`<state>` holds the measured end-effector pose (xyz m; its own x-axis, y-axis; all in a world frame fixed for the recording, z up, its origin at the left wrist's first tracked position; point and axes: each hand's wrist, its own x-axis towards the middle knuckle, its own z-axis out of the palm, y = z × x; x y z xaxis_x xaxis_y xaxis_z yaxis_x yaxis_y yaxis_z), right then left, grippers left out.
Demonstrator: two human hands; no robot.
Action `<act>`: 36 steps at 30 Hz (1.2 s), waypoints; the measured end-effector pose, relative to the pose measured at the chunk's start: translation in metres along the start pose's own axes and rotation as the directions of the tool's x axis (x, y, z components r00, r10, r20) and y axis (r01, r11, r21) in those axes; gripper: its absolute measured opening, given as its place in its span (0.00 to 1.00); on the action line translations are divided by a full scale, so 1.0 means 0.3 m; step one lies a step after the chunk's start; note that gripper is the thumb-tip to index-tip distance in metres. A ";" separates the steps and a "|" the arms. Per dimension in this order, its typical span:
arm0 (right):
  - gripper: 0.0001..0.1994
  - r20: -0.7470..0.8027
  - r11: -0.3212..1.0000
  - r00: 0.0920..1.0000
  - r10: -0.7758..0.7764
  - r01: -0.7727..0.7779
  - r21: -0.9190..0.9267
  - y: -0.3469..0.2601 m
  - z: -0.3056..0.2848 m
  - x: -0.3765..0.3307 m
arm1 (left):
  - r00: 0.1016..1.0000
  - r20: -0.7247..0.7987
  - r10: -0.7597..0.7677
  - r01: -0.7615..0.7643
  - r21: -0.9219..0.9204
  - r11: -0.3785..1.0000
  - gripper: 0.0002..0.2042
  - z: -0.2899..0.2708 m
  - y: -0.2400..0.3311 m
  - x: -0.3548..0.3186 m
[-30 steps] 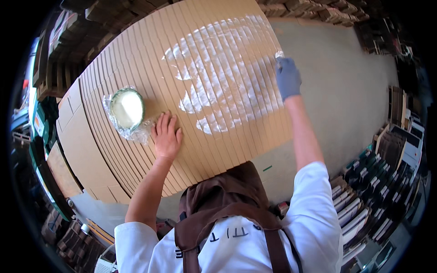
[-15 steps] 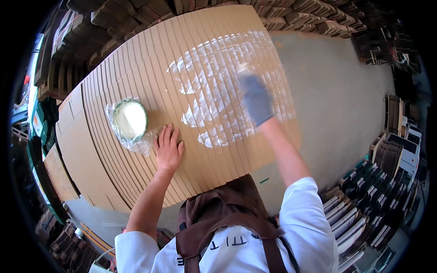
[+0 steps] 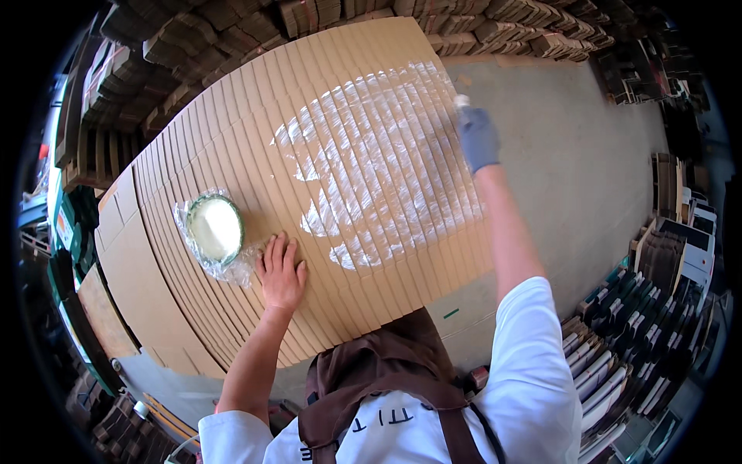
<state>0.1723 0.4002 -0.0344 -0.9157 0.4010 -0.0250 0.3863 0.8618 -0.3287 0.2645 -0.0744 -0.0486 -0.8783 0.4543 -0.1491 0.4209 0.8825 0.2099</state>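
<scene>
The sheets of brown cardboard lie overlapped like a fan, their edges forming narrow strips. A white coating covers much of their right half, reaching the right edge; a brown strip shows along the near edge, by the apron.

The gloved right hand is at that right edge, its grip closed around a tool whose white end sticks out on the far side; its kind, and whether it touches the cardboard, I cannot tell. Grey floor spreads rightward from there, giving the arm room.

The bare left hand rests flat, its grip open, left of the coating. Just left of it, the bowl of white paste sits on plastic film, well inside the edges.
</scene>
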 end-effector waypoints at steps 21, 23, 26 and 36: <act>0.07 -0.059 0.580 0.961 0.271 -0.113 0.807 -0.007 0.077 0.316 | 1.000 -0.029 0.010 -0.010 0.018 1.000 0.27 0.011 -0.008 0.011; 0.08 0.132 0.181 0.944 0.303 -0.193 0.964 -0.055 0.069 0.333 | 0.999 -0.035 0.011 -0.010 0.017 1.000 0.27 0.016 -0.009 -0.006; 0.07 0.195 0.115 0.969 0.155 -0.214 0.970 -0.188 0.112 0.312 | 0.999 -0.043 0.005 -0.004 0.017 1.000 0.27 0.014 -0.021 -0.007; 0.17 -0.243 0.707 0.912 0.330 -0.069 0.704 -0.169 0.169 0.384 | 0.998 -0.055 0.023 -0.022 0.013 1.000 0.27 0.006 -0.006 0.005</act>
<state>0.0416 0.3868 -0.0685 -0.6808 0.7259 0.0979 0.2586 0.3632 -0.8951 0.2629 -0.0751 -0.0508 -0.8796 0.4669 -0.0913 0.4429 0.8738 0.2007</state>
